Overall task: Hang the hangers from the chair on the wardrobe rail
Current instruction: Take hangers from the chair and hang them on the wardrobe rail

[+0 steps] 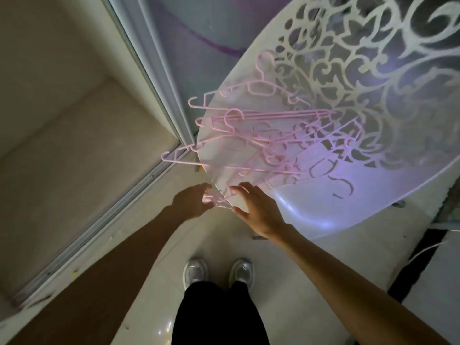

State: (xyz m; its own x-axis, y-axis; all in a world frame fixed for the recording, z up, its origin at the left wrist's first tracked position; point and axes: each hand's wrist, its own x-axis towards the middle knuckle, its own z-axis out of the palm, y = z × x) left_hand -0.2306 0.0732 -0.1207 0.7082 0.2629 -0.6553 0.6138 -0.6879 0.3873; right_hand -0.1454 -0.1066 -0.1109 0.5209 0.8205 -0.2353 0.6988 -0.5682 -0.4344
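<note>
White chair (311, 215) seat: pink hangers (261, 135) piled; left fingers (206, 197) pinch nearest ends, right fingers (240, 190) spread beside

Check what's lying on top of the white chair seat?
A loose pile of thin pink plastic hangers lies on the white cut-out patterned chair, some ends overhanging its edge. The left hand holds hanger ends; the right hand hovers open. Overlaps prevent an exact count.

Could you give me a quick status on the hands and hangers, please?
Left hand pinching hanger ends at chair edge. Right hand open beside it. Hangers piled on seat, tangled. Rail not in view.
</note>
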